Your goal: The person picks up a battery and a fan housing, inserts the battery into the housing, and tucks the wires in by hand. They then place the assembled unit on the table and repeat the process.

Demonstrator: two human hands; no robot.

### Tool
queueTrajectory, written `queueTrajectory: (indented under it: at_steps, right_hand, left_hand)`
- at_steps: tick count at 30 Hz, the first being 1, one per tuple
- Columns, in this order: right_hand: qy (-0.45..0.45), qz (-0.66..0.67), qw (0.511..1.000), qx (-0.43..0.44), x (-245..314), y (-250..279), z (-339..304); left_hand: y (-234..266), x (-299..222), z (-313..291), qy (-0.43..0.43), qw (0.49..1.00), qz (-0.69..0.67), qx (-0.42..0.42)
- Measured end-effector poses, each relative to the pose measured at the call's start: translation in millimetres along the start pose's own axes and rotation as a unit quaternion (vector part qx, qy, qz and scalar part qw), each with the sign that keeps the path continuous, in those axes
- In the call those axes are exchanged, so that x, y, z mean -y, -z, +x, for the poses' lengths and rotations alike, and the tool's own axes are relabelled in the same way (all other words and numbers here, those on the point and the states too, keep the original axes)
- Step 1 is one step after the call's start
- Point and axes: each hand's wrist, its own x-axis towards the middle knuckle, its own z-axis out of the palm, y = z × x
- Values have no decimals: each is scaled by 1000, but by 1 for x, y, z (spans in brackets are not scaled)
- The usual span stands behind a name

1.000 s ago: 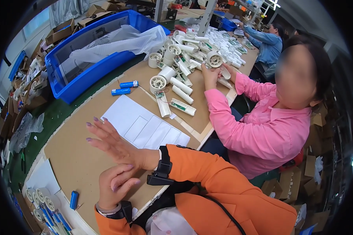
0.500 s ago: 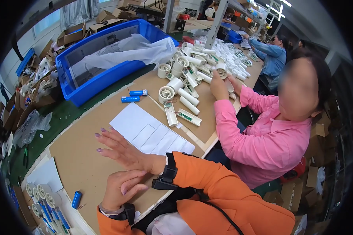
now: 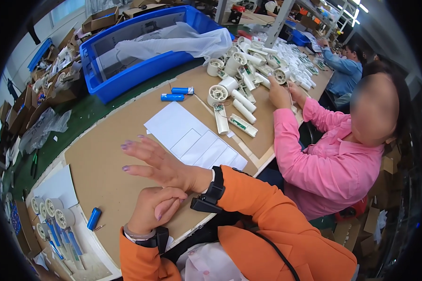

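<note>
My right hand (image 3: 163, 165) reaches across my front over the table, fingers spread and holding nothing. Just below it, my left hand (image 3: 155, 209) is closed, its fingers folded in and touching the heel of the right hand; no object shows in it. Beneath and beyond my right hand lies a white paper sheet (image 3: 179, 125) with printed boxes. A blue battery cell (image 3: 94, 218) with wires lies to the left of my left hand. Past the sheet are two more blue cells, one of them a wired battery cell (image 3: 182, 90).
A blue bin (image 3: 109, 95) with translucent plastic stands at the back left. White tubular housings (image 3: 243, 111) and circuit boards pile up at the far right. Assembled white parts (image 3: 64, 218) sit at the near left. A person in a pink shirt (image 3: 309, 164) handles a part on my right.
The view has shifted, so the table things appear farther right and higher. My left fingers have folded in more against the right hand. My right hand stays spread.
</note>
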Motion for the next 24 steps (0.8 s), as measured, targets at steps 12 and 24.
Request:
queueTrajectory:
  at_steps: [12,24]
  right_hand:
    - [-30,83,989,117,-3,-1,-4]
    - [-58,117,989,76,-6,-11,-3]
  left_hand:
    - [1,10,-4,12,999,-42,-1]
    - [7,-11,-1,139,981,-127,53]
